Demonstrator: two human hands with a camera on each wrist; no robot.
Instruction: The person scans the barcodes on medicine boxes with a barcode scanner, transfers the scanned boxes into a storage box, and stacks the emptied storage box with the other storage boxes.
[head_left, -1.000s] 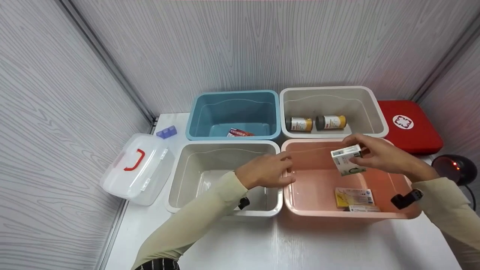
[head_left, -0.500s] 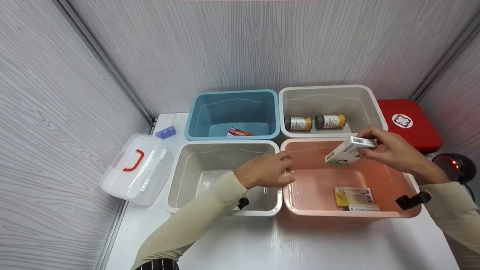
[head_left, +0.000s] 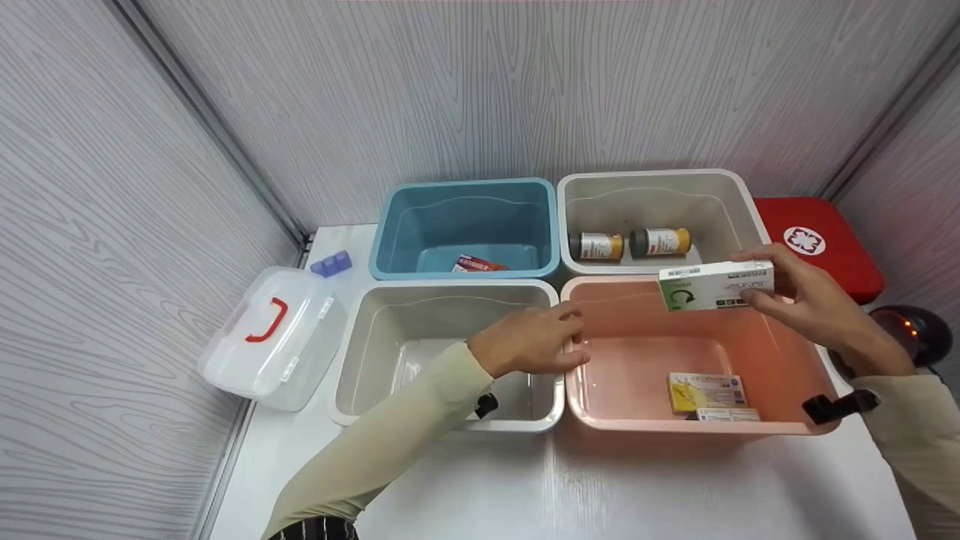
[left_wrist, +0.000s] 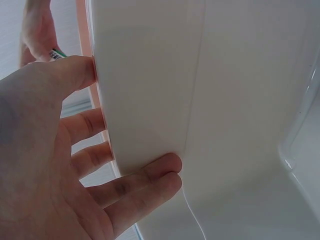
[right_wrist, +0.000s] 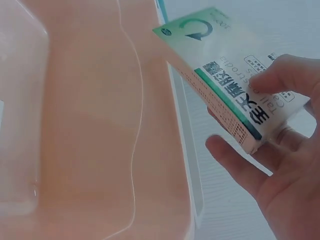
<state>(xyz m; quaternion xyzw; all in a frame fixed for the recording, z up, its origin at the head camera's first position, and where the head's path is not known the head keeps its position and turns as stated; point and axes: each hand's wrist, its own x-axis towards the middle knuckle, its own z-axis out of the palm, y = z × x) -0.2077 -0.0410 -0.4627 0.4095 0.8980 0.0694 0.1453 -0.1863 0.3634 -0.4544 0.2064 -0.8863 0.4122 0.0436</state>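
My right hand (head_left: pixel 810 304) pinches a white and green medicine box (right_wrist: pixel 220 75) by one end, thumb on its printed face. In the head view this box is held level above the far side of the pink bin (head_left: pixel 645 307). My left hand (head_left: pixel 532 341) rests with loose fingers at the rim between the pink bin and the front grey bin (head_left: pixel 450 292); the left wrist view has its fingertips touching the grey bin's wall (left_wrist: pixel 150 90). A yellow and white box (head_left: pixel 705 392) and a smaller white box (head_left: pixel 727 415) lie inside the pink bin.
Behind stand a blue bin (head_left: pixel 465 187) with a red box (head_left: pixel 478 264) and another grey bin (head_left: pixel 652 180) with two bottles (head_left: pixel 660 242). A red first-aid case (head_left: pixel 840 259) is at right. At left sit a clear case (head_left: pixel 262 337) and a purple pill organizer (head_left: pixel 331 263).
My right hand has moved right and slightly away, turning the medicine box from upright to lying sideways. The left hand has stayed in place.
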